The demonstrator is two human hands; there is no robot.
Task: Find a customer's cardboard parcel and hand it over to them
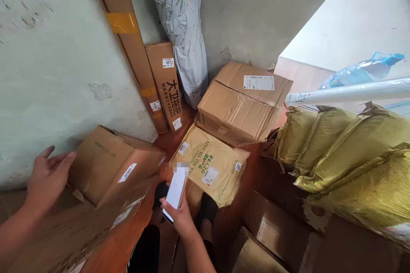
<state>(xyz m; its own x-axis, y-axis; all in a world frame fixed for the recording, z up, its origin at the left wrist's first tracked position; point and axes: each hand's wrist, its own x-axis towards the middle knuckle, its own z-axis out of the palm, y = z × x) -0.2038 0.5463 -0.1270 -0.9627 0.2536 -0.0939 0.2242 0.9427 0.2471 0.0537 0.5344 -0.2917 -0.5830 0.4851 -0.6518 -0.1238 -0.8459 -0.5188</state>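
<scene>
Lower left of the frame: the left hand, open with fingers spread, is laid against the upper corner of a tilted cardboard box, which leans on a flatter carton beside the wall. Lower centre: the right hand is closed around a phone, screen up. The box is judged stiff and dry-surfaced, moderately heavy, its corners crushable; hold is best taken at opposite bottom edges rather than at the taped flaps. A padded parcel is seen just right of the phone.
</scene>
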